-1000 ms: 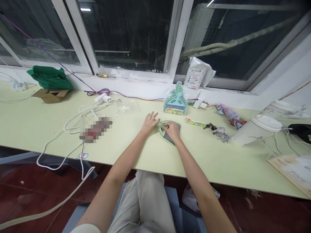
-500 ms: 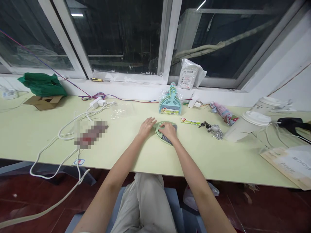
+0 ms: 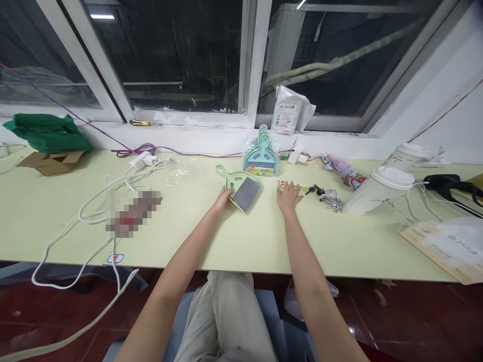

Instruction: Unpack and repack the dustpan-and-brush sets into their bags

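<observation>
My left hand (image 3: 222,199) grips the left edge of a small green dustpan (image 3: 237,177), with the thumb on top and the other fingers mostly hidden. A brush with grey bristles (image 3: 246,195) lies in the pan, and the handles point up and left. To the right, my right hand (image 3: 288,197) lies with fingers spread over a narrow green and white label card (image 3: 303,188), covering much of it. The card rests flat on the table. Behind both hands stands a row of wrapped dustpan and brush sets (image 3: 260,158), the front one light blue.
Keys on a ring (image 3: 332,199), a folded umbrella (image 3: 343,172) and a lidded paper cup (image 3: 381,190) are on the right. White cables (image 3: 85,211) and a blurred-out object (image 3: 134,213) lie left. Clear plastic wrap (image 3: 184,172) lies near the wall. The table's front edge (image 3: 245,272) is close to me.
My right hand has left the dustpan and moved right onto the label card. The dustpan has turned and shifted slightly left, its bristles now uncovered, with my left hand at its edge.
</observation>
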{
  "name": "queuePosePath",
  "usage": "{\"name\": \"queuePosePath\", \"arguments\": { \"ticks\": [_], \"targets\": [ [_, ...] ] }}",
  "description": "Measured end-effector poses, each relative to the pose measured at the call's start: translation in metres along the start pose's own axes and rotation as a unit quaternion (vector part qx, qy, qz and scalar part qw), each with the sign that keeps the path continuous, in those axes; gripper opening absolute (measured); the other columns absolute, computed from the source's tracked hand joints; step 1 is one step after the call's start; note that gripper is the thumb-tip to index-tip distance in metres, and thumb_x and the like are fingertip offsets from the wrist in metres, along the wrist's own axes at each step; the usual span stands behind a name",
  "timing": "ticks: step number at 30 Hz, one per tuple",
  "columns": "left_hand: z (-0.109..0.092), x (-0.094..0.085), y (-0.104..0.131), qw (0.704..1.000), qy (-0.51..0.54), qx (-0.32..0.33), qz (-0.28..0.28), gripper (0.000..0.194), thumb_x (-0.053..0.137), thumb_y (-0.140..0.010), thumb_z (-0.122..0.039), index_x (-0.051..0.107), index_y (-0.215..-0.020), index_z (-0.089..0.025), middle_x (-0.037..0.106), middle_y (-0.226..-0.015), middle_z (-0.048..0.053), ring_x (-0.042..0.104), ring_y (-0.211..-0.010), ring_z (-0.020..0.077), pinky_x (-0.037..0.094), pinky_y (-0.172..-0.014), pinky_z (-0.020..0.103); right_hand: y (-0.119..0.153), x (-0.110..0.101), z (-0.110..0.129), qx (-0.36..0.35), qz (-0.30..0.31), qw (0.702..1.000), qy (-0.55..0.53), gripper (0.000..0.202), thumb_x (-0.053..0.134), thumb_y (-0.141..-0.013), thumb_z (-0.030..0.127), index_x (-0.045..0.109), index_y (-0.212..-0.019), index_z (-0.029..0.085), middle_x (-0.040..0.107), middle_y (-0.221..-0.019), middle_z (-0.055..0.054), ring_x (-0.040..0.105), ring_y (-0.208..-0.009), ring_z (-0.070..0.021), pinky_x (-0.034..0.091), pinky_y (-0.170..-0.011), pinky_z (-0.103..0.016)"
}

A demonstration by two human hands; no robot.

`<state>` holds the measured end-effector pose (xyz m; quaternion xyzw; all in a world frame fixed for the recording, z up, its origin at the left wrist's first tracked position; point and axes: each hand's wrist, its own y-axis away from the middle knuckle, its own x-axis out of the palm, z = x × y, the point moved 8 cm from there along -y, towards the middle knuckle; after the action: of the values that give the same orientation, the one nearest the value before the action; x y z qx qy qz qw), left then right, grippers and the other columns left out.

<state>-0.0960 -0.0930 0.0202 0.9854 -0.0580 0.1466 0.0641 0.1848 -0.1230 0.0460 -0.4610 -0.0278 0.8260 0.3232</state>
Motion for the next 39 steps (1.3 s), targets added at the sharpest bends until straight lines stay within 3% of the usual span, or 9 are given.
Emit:
{"name": "queuePosePath", "arguments": {
  "ticks": [3, 6, 9, 13, 17, 21, 27, 33, 39],
  "targets": [
    [-0.011, -0.021, -0.003, 0.999, 0.011, 0.016, -0.035, 0.034, 0.065, -0.071, -0.025, 0.052, -0.103, -0.025, 0.062, -0.092, 0.001, 0.061, -0.082, 0.0174, 0.051, -0.073, 0.031, 0.005, 0.020, -0.001, -0.028, 0.083, 0.995, 0.045, 0.033, 0.043, -0.093, 0.033, 0.060, -0.116, 0.017, 0.057, -0.129, -0.016, 0.043, -0.126, -0.0295, 0.020, -0.105, -0.060],
    [-0.021, -0.036, -0.003, 0.997, 0.008, 0.046, -0.065, 0.046, 0.065, -0.068, -0.016, 0.050, -0.110, -0.028, 0.062, -0.103, 0.001, 0.061, -0.086, 0.0164, 0.052, -0.073, 0.030, 0.023, 0.034, 0.033, -0.114, 0.122, 0.985, 0.037, 0.023, 0.051, -0.089, 0.030, 0.065, -0.104, 0.020, 0.064, -0.118, -0.012, 0.053, -0.114, -0.0264, 0.031, -0.102, -0.050],
    [-0.023, -0.047, -0.002, 0.995, 0.016, 0.052, -0.088, 0.049, 0.062, -0.068, -0.014, 0.049, -0.112, -0.029, 0.061, -0.107, 0.001, 0.061, -0.086, 0.0158, 0.052, -0.073, 0.030, 0.042, 0.042, 0.063, -0.173, 0.142, 0.975, 0.013, 0.027, 0.058, -0.084, 0.023, 0.065, -0.110, 0.023, 0.064, -0.121, -0.011, 0.054, -0.115, -0.0267, 0.040, -0.096, -0.042],
    [-0.023, -0.054, -0.001, 0.992, 0.044, 0.052, -0.104, 0.045, 0.062, -0.069, -0.013, 0.050, -0.110, -0.027, 0.062, -0.107, 0.002, 0.062, -0.086, 0.0157, 0.053, -0.071, 0.029, 0.047, 0.040, 0.070, -0.166, 0.143, 0.974, -0.056, 0.041, 0.058, -0.079, 0.013, 0.063, -0.118, 0.024, 0.069, -0.112, -0.009, 0.061, -0.105, -0.0251, 0.042, -0.096, -0.040],
    [-0.019, -0.048, -0.001, 0.992, 0.081, 0.032, -0.086, 0.044, 0.064, -0.068, -0.013, 0.050, -0.108, -0.025, 0.063, -0.103, 0.002, 0.062, -0.085, 0.0157, 0.054, -0.075, 0.031, 0.036, 0.020, 0.064, -0.094, 0.070, 0.958, -0.261, 0.034, 0.056, -0.080, 0.024, 0.067, -0.112, 0.020, 0.072, -0.106, -0.008, 0.066, -0.092, -0.0218, 0.048, -0.090, -0.038],
    [-0.012, -0.024, 0.004, 0.995, 0.096, 0.007, -0.024, 0.045, 0.073, -0.068, -0.021, 0.051, -0.107, -0.023, 0.065, -0.100, 0.003, 0.064, -0.085, 0.0177, 0.054, -0.080, 0.037, 0.046, -0.005, 0.082, -0.121, -0.027, 0.917, -0.380, 0.042, 0.052, -0.085, 0.035, 0.061, -0.123, 0.017, 0.064, -0.126, -0.009, 0.058, -0.116, -0.0220, 0.043, -0.102, -0.039],
    [-0.010, -0.003, 0.011, 0.994, 0.109, 0.030, 0.008, 0.048, 0.077, -0.065, -0.021, 0.050, -0.105, -0.022, 0.066, -0.099, 0.004, 0.065, -0.082, 0.0170, 0.054, -0.080, 0.037, 0.086, 0.029, 0.134, -0.271, 0.191, 0.911, -0.245, 0.031, 0.053, -0.087, 0.030, 0.065, -0.115, 0.030, 0.058, -0.135, -0.003, 0.041, -0.135, -0.0240, 0.017, -0.114, -0.057],
    [-0.017, -0.012, 0.008, 0.993, 0.098, 0.063, -0.008, 0.056, 0.073, -0.057, -0.008, 0.050, -0.106, -0.022, 0.065, -0.104, 0.003, 0.064, -0.090, 0.0177, 0.053, -0.080, 0.034, 0.084, 0.031, 0.131, -0.255, 0.223, 0.906, -0.253, 0.026, 0.049, -0.089, 0.028, 0.068, -0.108, 0.032, 0.060, -0.132, -0.002, 0.040, -0.136, -0.0226, 0.008, -0.111, -0.063],
    [-0.012, -0.006, 0.009, 0.995, 0.083, 0.054, 0.011, 0.056, 0.075, -0.057, -0.008, 0.050, -0.105, -0.021, 0.064, -0.106, 0.005, 0.063, -0.095, 0.0200, 0.050, -0.085, 0.039, 0.086, 0.025, 0.131, -0.244, 0.174, 0.936, -0.186, 0.027, 0.048, -0.090, 0.028, 0.067, -0.108, 0.032, 0.062, -0.129, 0.000, 0.046, -0.128, -0.0223, 0.006, -0.112, -0.059]
  ]
}}
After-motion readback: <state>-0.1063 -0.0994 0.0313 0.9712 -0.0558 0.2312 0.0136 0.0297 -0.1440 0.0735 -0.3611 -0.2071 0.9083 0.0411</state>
